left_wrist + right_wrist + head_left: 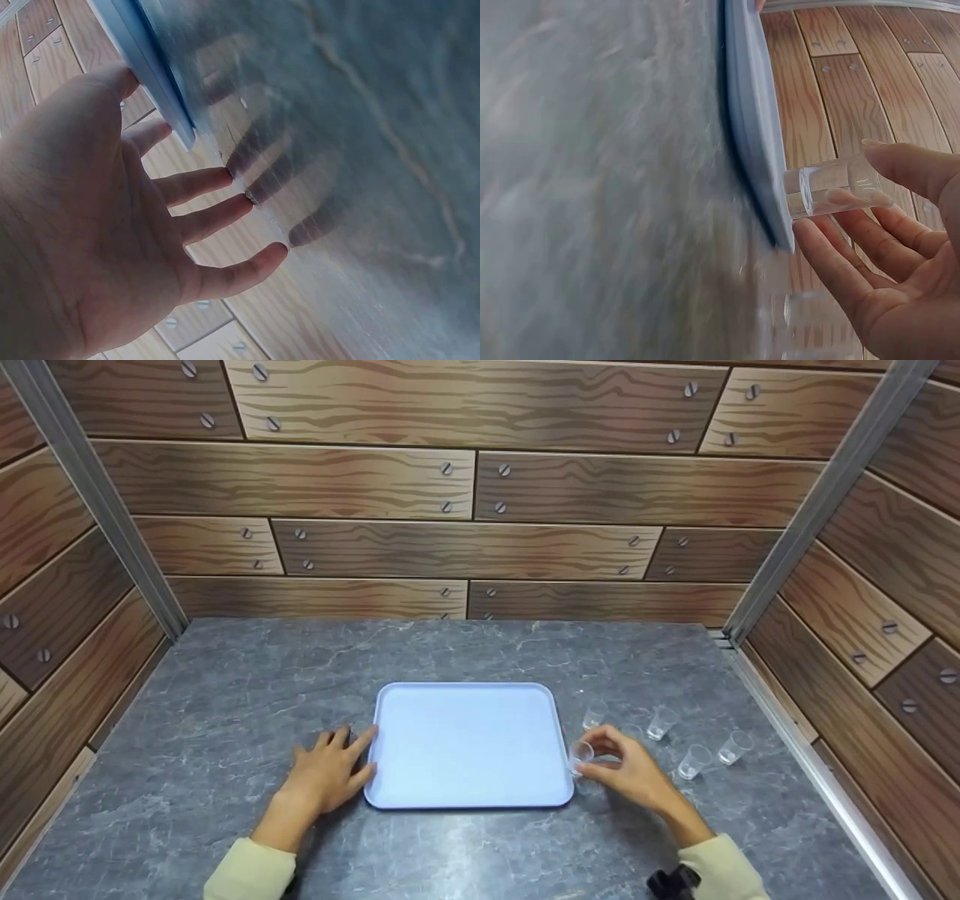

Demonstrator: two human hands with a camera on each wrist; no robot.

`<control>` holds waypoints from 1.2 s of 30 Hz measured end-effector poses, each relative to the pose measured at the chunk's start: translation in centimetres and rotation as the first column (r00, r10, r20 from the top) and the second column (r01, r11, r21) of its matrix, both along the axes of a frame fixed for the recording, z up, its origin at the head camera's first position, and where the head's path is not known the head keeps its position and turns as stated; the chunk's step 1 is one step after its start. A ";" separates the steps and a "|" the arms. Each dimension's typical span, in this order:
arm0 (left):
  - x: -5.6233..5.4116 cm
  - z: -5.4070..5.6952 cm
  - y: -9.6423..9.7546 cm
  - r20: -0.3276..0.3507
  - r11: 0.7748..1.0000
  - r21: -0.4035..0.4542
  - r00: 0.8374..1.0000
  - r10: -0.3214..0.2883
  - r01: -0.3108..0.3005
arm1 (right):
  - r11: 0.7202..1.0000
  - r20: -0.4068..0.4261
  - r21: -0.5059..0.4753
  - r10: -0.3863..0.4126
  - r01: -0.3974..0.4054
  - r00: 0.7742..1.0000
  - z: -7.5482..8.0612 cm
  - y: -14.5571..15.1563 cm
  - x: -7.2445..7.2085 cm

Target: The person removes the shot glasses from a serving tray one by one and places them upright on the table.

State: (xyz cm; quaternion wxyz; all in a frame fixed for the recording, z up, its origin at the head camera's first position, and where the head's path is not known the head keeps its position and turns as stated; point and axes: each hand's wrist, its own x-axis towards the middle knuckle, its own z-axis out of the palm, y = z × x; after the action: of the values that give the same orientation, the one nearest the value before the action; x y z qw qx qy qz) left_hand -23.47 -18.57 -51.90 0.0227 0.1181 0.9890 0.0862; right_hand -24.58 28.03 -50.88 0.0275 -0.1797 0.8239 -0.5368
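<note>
A light blue rectangular tray (469, 746) lies flat on the grey marbled table. At its left edge my left hand (322, 776) rests with fingers spread, thumb and index finger touching the rim; in the left wrist view the other fingertips (271, 256) reach the tabletop. My right hand (637, 776) pinches a small clear shot glass (580, 756) between thumb and fingers, right beside the tray's right rim. The right wrist view shows this shot glass (844, 184) with its base close to the tray's edge (761, 112).
Several more clear shot glasses (694, 762) stand to the right of the tray, around and beyond my right hand; one is partly hidden behind it. Wood-patterned walls (465, 484) with metal corner posts (795, 532) enclose the table (247, 675) at the back and sides.
</note>
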 end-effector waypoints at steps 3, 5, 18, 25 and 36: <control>0.0 0.0 0.0 -0.005 1.000 0.003 1.000 0.000 0.000 | 1.000 -0.012 0.014 -0.018 0.018 1.000 -0.3 1.0 0.4; 0.0 0.0 0.0 -0.007 1.000 0.008 1.000 -0.001 0.001 | 0.999 -0.026 0.031 -0.034 0.034 0.999 -0.4 1.5 0.7; 0.0 0.0 0.0 0.022 1.000 -0.002 1.000 0.003 -0.003 | 0.992 -0.012 0.070 -0.107 0.107 0.994 -1.0 2.4 1.0; 0.0 0.0 0.1 0.013 1.000 0.001 1.000 0.001 -0.001 | 0.988 -0.026 0.079 -0.132 0.134 0.991 -1.3 2.3 0.8; 0.0 -0.1 0.2 0.007 1.000 0.012 1.000 0.009 -0.009 | 0.988 -0.024 0.053 -0.146 0.148 0.989 -0.6 2.4 1.3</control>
State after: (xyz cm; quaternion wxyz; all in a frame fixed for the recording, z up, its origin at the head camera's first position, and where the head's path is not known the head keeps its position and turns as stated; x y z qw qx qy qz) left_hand -23.51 -18.39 -52.00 0.0252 0.1136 0.9889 0.0925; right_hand -23.28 30.39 -51.48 -0.0157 -0.1232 0.8495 -0.5128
